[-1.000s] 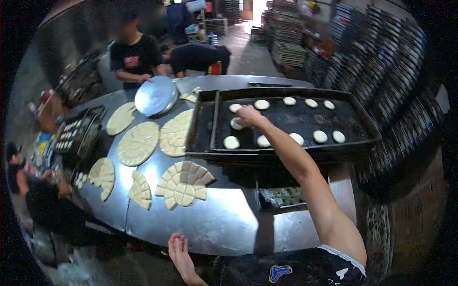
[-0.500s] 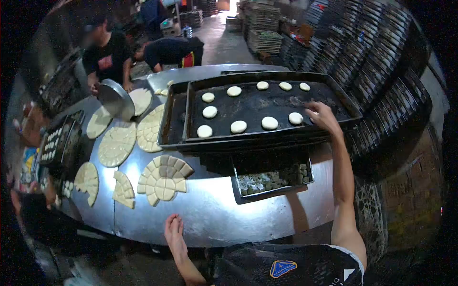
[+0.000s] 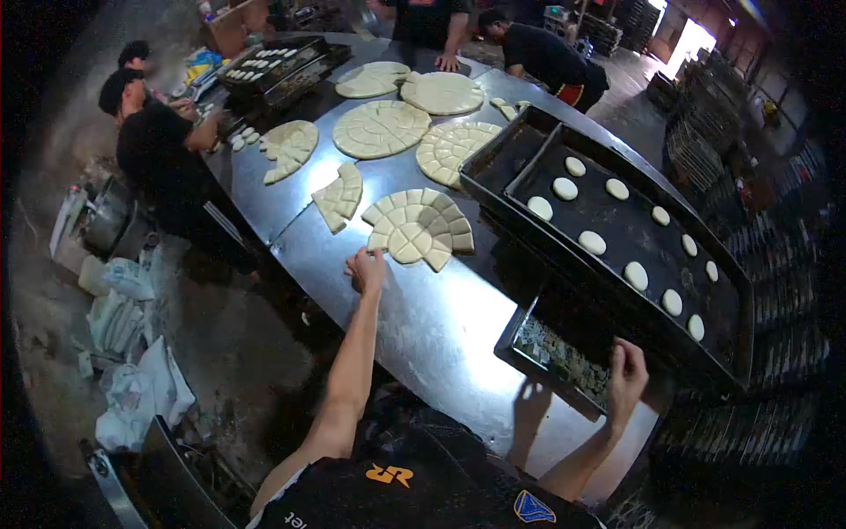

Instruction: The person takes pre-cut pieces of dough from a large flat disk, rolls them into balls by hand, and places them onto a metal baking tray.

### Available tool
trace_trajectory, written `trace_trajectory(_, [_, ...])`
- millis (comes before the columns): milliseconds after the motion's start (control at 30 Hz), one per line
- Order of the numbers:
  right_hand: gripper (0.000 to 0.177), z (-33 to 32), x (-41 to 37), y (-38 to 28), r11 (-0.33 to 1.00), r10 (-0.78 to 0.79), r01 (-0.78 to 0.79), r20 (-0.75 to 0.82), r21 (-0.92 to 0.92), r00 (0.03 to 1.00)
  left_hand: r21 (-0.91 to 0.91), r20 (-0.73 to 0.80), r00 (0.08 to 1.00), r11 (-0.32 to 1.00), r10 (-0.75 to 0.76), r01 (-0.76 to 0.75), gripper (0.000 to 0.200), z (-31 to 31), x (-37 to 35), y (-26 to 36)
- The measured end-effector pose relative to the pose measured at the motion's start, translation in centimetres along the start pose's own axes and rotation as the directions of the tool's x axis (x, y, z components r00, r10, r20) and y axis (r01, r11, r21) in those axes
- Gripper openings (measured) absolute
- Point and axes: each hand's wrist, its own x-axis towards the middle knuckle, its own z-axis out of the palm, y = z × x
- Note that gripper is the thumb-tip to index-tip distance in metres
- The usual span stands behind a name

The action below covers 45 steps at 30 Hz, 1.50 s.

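A round of pale dough, scored into pieces and with part of its edge gone, lies on the metal table. At its lower left edge is my left hand, fingers bent and slightly apart, with nothing clearly held. My right hand is over the right end of a dark metal box. Its fingers are curled together, and whatever they may hold cannot be made out. Inside the box are dark greenish lumps with white bits. Several flattened dough rounds sit on the black baking tray beyond it.
More scored dough discs and a cut wedge lie across the metal table. Co-workers stand at the left and far side. Another tray of dough rounds is at far left. White sacks lie on the floor.
My view has turned left. My left hand has moved forward to the scored dough's edge. My right hand has left the tray and come back over the box.
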Motion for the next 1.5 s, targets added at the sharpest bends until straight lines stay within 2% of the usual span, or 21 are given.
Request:
trace_trajectory(100, [0.014, 3.0, -0.2, -4.3, 0.998, -0.066, 0.063, 0.148, 0.019, 0.987, -0.022, 0.176, 0.961, 0.975, -0.214, 0.221, 0.056, 2.2, 4.3, 0.1])
trace_trajectory(167, [0.014, 5.3, -1.0, -5.1, 0.990, -0.093, 0.063, 0.261, 0.123, 0.961, -0.489, 0.150, 0.988, 0.867, -0.029, 0.100, 0.041, 4.3, 5.7, -0.9])
trace_trajectory(200, [0.016, 6.6, -1.7, -5.4, 0.978, -0.204, 0.183, 0.285, 0.098, 0.937, -0.657, 0.014, 0.996, 0.752, 0.085, -0.055, 0.031, 4.0, 5.1, 0.0])
trace_trajectory(267, [0.018, 9.0, -3.6, -5.2, 0.976, -0.149, 0.062, 0.432, 0.209, 0.889, -0.622, -0.050, 0.972, 0.755, 0.230, -0.210, 0.028, -1.0, 1.4, 3.9])
trace_trajectory(300, [0.020, 9.8, -4.5, -5.4, 0.976, -0.117, 0.021, 0.436, 0.219, 0.892, -0.726, -0.075, 0.925, 0.615, 0.373, -0.307, 0.030, -1.8, -0.9, 4.8])
trace_trajectory(333, [0.022, 10.6, -5.3, -5.7, 0.973, -0.095, -0.013, 0.448, 0.232, 0.889, -0.793, 0.205, 0.891, 0.603, 0.406, -0.092, 0.032, -5.4, -4.8, 7.7])
trace_trajectory(367, [0.027, 11.6, -6.1, -5.4, 0.950, 0.009, -0.147, 0.444, 0.277, 0.896, -0.785, 0.461, 0.779, 0.605, 0.425, 0.135, 0.034, -8.4, -9.0, 9.8])
trace_trajectory(433, [0.038, 13.6, -7.6, -4.3, 0.775, 0.216, -0.437, 0.457, 0.457, 0.863, -0.674, 0.722, 0.470, 0.671, 0.508, 0.310, 0.036, -8.6, -14.5, 9.1])
trace_trajectory(533, [0.037, 13.8, -8.7, -3.2, 0.727, 0.290, -0.502, 0.452, 0.469, 0.843, -0.544, 0.806, 0.161, 0.605, 0.570, 0.581, 0.035, -8.4, -20.9, 8.8])
trace_trajectory(733, [0.031, 10.6, -9.5, -2.8, 0.820, 0.337, -0.492, 0.448, 0.293, 0.828, -0.664, 0.723, 0.206, 0.581, 0.660, 0.471, 0.030, -8.7, -23.0, 8.6])
trace_trajectory(800, [0.030, 8.8, -7.9, -1.2, 0.956, 0.064, -0.211, 0.554, 0.206, 0.830, -0.463, 0.852, -0.007, 0.760, 0.524, 0.456, 0.029, -8.5, -22.8, 8.3])
trace_trajectory(833, [0.026, 8.0, -6.5, -0.6, 0.935, 0.157, -0.304, 0.560, 0.181, 0.813, -0.431, 0.875, 0.009, 0.768, 0.485, 0.473, 0.030, -8.0, -23.0, 7.9])
trace_trajectory(867, [0.026, 8.1, -5.5, 2.2, 0.965, 0.068, -0.148, 0.337, 0.215, 0.939, -0.438, 0.873, 0.017, 0.767, 0.488, 0.469, 0.030, -7.5, -23.2, 7.6])
trace_trajectory(967, [0.020, 6.2, -0.5, 11.5, 0.923, -0.093, 0.048, -0.099, -0.381, 0.991, -0.494, 0.858, 0.171, 0.685, 0.484, 0.536, 0.040, -7.6, -23.6, 7.9])
trace_trajectory(1000, [0.022, 5.3, 0.7, 12.1, 0.801, -0.057, 0.005, -0.068, -0.599, 0.996, -0.501, 0.855, 0.183, 0.682, 0.485, 0.534, 0.040, -7.9, -23.7, 8.2])
trace_trajectory(1067, [0.027, 5.3, 2.4, 15.3, 0.853, 0.016, -0.003, 0.019, -0.523, 1.000, -0.494, 0.856, 0.178, 0.663, 0.486, 0.563, 0.044, -8.2, -23.7, 8.9])
trace_trajectory(1133, [0.031, 5.6, 3.6, 15.2, 0.759, 0.271, -0.103, 0.169, -0.643, 0.948, -0.503, 0.857, 0.225, 0.654, 0.464, 0.566, 0.044, -7.3, -23.6, 9.3])
trace_trajectory(1167, [0.035, 5.8, 3.7, 15.4, 0.751, 0.275, -0.084, 0.195, -0.655, 0.942, -0.498, 0.863, 0.254, 0.652, 0.437, 0.572, 0.044, -7.4, -23.5, 9.5])
trace_trajectory(1333, [0.035, 4.5, 3.4, 10.5, 0.817, 0.470, -0.353, 0.172, -0.457, 0.866, -0.490, 0.871, 0.313, 0.642, 0.378, 0.589, 0.042, -7.1, -23.4, 13.0])
trace_trajectory(1400, [0.030, 4.8, 1.2, 6.8, 0.997, 0.069, -0.064, 0.165, -0.039, 0.984, -0.445, 0.894, 0.256, 0.650, 0.368, 0.616, 0.043, -6.1, -23.8, 14.2])
trace_trajectory(1500, [0.025, 6.0, -1.9, 2.5, 0.993, -0.112, 0.118, 0.167, -0.025, 0.980, -0.412, 0.905, 0.199, 0.655, 0.376, 0.633, 0.044, -4.6, -25.0, 15.9])
